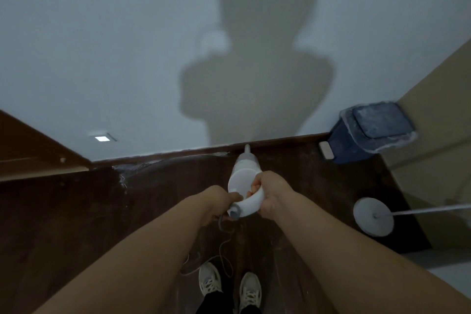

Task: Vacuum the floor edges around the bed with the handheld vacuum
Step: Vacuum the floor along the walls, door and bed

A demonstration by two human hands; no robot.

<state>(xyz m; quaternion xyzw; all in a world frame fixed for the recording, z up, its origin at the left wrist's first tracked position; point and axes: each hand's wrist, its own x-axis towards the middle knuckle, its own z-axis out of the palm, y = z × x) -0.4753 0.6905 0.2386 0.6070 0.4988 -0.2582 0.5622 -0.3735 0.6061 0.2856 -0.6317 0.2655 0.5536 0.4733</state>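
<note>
Vacuum (242, 181): white smooth plastic, bulbous body w/ curved handle, tapering to a narrow nozzle (246, 148). Held low over the floor, nozzle tip at the skirting (280, 140) where floor meets wall.

Right hand (270, 192): fingers curled round the handle, firm grip. Left hand (219, 199): at the handle's rear end by the grey cord collar; fingers curled at it, but exact hold can't be told, as they are partly hidden. Grey cord (224, 244) drops from the rear and loops loosely on the floor near the shoes (229, 285).

Progress (judged): work is on a wall edge; pale dust streaks (127, 168) lie on the floor to the left along the skirting, so that stretch looks not yet done. Bed not identifiable in view; brown wood panel (33, 158) at left may be furniture, can't tell. Most of the edge run appears left to do.

Surroundings: floor (76, 211) dark brown wood-look, slightly glossy. Wall (102, 45) flat, pale, matte, w/ a small square light (101, 138) low down. Blue lidded bin (369, 132) w/ clear liner in the right corner. Round white lamp base (373, 216) w/ thin pole on the floor at right.
</note>
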